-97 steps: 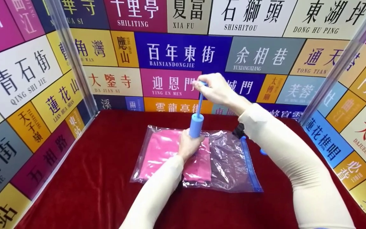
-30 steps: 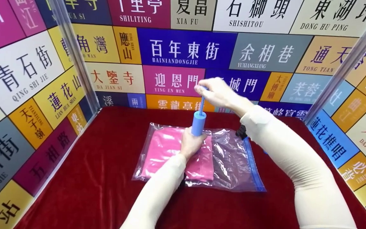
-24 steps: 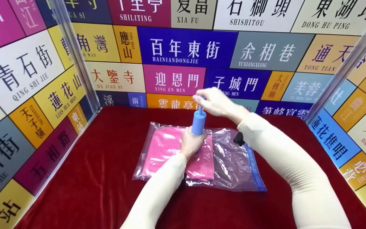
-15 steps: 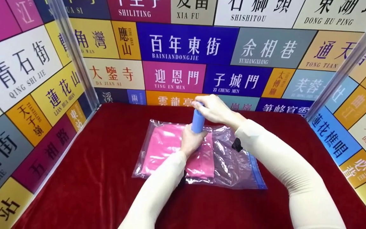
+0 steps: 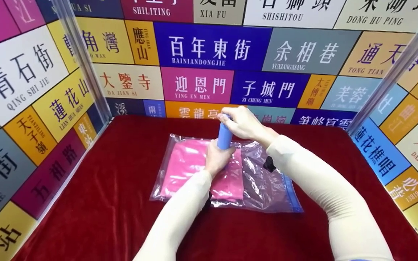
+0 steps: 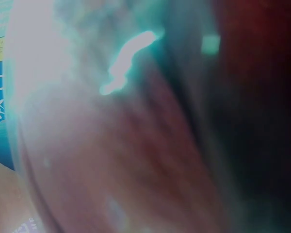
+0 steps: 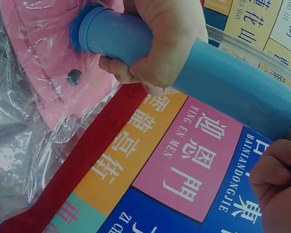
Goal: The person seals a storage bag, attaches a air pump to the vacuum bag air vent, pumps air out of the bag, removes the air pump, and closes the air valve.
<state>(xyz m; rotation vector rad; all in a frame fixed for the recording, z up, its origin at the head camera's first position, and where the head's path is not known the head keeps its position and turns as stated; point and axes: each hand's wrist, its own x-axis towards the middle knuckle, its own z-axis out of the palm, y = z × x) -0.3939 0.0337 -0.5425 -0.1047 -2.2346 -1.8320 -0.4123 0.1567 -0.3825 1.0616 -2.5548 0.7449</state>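
Note:
A blue hand pump [image 5: 225, 136] stands almost upright on a clear plastic bag [image 5: 267, 192] with folded pink cloth [image 5: 187, 165] inside. My left hand [image 5: 217, 157] grips the pump's barrel low down. Over its top end, my right hand [image 5: 243, 122] holds the handle, which its fingers mostly cover, and no rod shows. In the right wrist view, the left hand [image 7: 172, 41] wraps the barrel, and the pump's foot meets a blue ring [image 7: 78, 29] on the bag. Curled fingers of the right hand [image 7: 281, 184] are at the other end. The left wrist view is blurred.
Dark red cloth [image 5: 96, 188] covers the table under the bag. A blue zip strip [image 5: 293, 195] runs along the bag's right edge. Printed sign panels [image 5: 212, 47] form walls behind and at both sides, with clear corner posts [image 5: 85, 61].
A second ago the right hand was raised with the pump's rod drawn out. It has come down onto the barrel's top, and the rod has slid in. The left hand keeps its grip.

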